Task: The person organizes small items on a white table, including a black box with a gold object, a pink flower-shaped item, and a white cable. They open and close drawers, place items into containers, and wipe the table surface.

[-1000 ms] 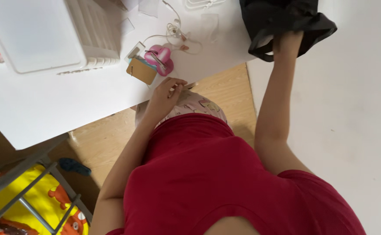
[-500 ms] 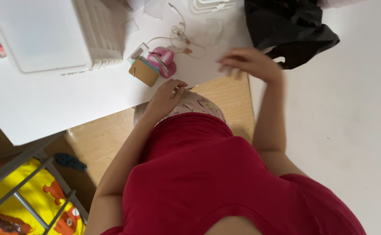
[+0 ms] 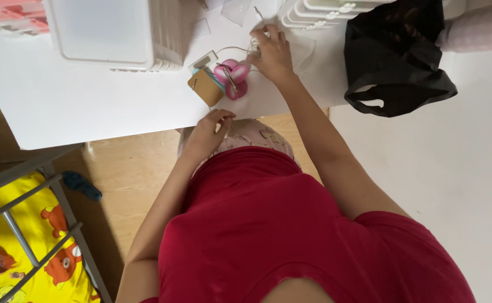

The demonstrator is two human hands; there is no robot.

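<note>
The right hand (image 3: 271,50) lies on the white table (image 3: 77,106) with its fingers curled around a thin white cord (image 3: 232,47), pinching the bunched loops near the fingertips. The cord runs off toward nine o'clock from the hand, ending near a small white plug (image 3: 203,59). Just at eight o'clock of the hand sits a pink heart-shaped holder (image 3: 232,78), touching or nearly touching the wrist side of the palm. A brown card tag (image 3: 205,87) leans against the holder at its nine o'clock side.

The left hand (image 3: 209,132) rests at the table's near edge, at six o'clock of the tag, fingers bent loosely inward; whether it holds anything I cannot tell.

At the table's eleven o'clock stands a white plastic bin (image 3: 111,28). At one o'clock of the right hand is a stack of white trays (image 3: 324,8), and at three o'clock a black bag (image 3: 397,56) hangs partly over the table's edge. The person wears a red shirt (image 3: 291,235). A yellow cloth (image 3: 38,252) with orange bears lies at seven o'clock, behind a grey metal frame (image 3: 38,224).
</note>
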